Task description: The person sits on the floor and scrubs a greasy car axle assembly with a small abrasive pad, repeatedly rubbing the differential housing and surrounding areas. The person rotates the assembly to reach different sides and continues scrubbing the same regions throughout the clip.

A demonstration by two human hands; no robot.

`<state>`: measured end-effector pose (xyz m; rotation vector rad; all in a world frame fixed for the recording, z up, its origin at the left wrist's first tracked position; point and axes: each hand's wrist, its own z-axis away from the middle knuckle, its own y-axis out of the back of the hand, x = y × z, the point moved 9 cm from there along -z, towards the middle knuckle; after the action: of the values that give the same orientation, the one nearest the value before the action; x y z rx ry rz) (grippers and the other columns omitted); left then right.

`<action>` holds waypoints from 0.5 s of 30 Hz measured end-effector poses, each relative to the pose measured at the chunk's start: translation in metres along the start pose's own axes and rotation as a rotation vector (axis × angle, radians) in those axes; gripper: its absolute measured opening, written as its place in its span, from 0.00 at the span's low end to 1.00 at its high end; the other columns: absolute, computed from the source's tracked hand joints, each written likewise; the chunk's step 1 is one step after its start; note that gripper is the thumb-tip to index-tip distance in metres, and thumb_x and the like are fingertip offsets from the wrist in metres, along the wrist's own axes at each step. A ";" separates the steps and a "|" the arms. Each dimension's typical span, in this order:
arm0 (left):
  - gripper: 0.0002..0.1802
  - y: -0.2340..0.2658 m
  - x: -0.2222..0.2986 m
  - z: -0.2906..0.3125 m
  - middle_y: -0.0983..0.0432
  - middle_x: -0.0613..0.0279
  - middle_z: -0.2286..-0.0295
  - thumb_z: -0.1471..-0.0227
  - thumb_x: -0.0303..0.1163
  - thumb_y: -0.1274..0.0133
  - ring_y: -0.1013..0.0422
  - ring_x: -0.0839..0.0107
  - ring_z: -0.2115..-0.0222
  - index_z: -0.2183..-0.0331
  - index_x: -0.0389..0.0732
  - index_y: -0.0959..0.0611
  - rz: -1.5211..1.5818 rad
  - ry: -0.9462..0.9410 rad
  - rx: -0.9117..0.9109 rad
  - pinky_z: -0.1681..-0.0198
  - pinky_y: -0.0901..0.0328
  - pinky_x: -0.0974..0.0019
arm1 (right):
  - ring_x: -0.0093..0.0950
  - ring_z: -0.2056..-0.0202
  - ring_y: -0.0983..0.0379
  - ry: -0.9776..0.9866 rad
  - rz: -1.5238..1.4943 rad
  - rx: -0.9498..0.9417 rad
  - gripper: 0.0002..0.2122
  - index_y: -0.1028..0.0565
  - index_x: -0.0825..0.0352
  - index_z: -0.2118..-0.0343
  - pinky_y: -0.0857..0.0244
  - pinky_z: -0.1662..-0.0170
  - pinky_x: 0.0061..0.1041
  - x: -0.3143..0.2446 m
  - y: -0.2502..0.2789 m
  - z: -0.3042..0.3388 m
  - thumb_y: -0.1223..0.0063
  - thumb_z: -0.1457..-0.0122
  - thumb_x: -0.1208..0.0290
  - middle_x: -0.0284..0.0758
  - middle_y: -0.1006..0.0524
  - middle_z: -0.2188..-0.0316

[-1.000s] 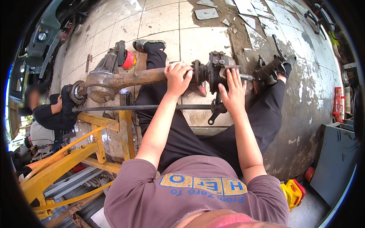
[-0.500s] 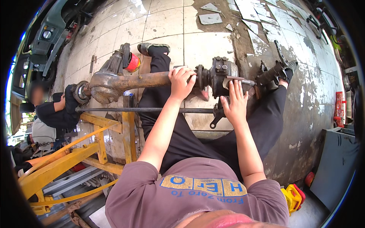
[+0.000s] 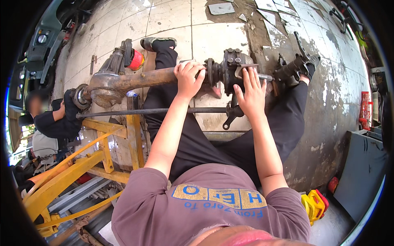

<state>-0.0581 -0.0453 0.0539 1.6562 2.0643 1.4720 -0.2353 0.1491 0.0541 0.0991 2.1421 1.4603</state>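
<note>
A rusty vehicle axle housing (image 3: 150,79) lies across in front of me, with a bulged differential section (image 3: 107,87) toward its left end. My left hand (image 3: 189,78) is draped over the tube near its right end, fingers curled around the top. At that end sits a dark, greasy steering knuckle (image 3: 232,67) with several bolts on its cap. My right hand (image 3: 251,93) rests on its near right side, fingers stretched out beside a flat metal plate (image 3: 247,67) and a short shaft (image 3: 266,77). A long steel rod (image 3: 164,110) runs parallel, nearer me, to a bracket (image 3: 232,112) below the knuckle.
My legs straddle the axle. Another person (image 3: 61,117) crouches at its left end. A yellow metal frame (image 3: 134,139) stands at left. A dark metal part (image 3: 290,75) lies by my right foot, and a red can (image 3: 136,60) beyond the tube. Broken tiles (image 3: 221,8) lie farther off.
My view has shifted a little, so the scene sits higher and farther left. Both hands keep their places on the axle; the plate shows more beyond my right fingertips.
</note>
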 end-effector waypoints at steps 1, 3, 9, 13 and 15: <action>0.08 -0.001 0.000 0.001 0.13 0.71 0.57 0.36 0.42 0.38 0.23 0.63 0.45 0.63 0.51 0.09 0.002 -0.011 0.008 0.34 0.44 0.48 | 0.45 0.19 0.44 0.004 -0.009 -0.004 0.37 0.34 0.64 0.22 0.54 0.22 0.70 0.000 -0.002 0.005 0.41 0.27 0.48 0.46 0.36 0.20; 0.08 0.001 0.001 0.006 0.14 0.72 0.58 0.36 0.41 0.38 0.24 0.64 0.45 0.64 0.52 0.09 0.001 -0.041 0.029 0.34 0.45 0.48 | 0.45 0.18 0.45 0.018 -0.029 -0.001 0.37 0.34 0.64 0.21 0.54 0.22 0.70 -0.004 -0.006 0.028 0.41 0.27 0.48 0.46 0.37 0.20; 0.09 -0.001 0.000 0.005 0.13 0.70 0.58 0.36 0.42 0.38 0.24 0.63 0.45 0.63 0.52 0.08 -0.005 -0.031 0.024 0.34 0.45 0.48 | 0.44 0.18 0.45 0.019 -0.038 0.036 0.36 0.33 0.62 0.22 0.55 0.22 0.71 0.000 -0.006 0.012 0.42 0.26 0.49 0.46 0.38 0.19; 0.09 0.001 0.001 0.005 0.13 0.71 0.57 0.37 0.42 0.38 0.23 0.62 0.46 0.63 0.51 0.08 -0.014 -0.045 0.024 0.36 0.42 0.49 | 0.47 0.18 0.46 0.016 -0.073 0.008 0.37 0.34 0.64 0.22 0.56 0.22 0.69 -0.001 -0.007 0.021 0.42 0.26 0.48 0.48 0.39 0.19; 0.09 0.000 0.001 0.009 0.14 0.71 0.57 0.37 0.43 0.38 0.24 0.63 0.44 0.63 0.53 0.08 0.002 -0.026 0.003 0.34 0.45 0.47 | 0.48 0.18 0.48 0.021 -0.012 -0.054 0.37 0.34 0.64 0.22 0.56 0.22 0.70 -0.007 -0.013 0.042 0.42 0.27 0.48 0.50 0.40 0.19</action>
<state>-0.0529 -0.0391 0.0500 1.6704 2.0532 1.4405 -0.2067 0.1774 0.0343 0.0508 2.1145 1.5178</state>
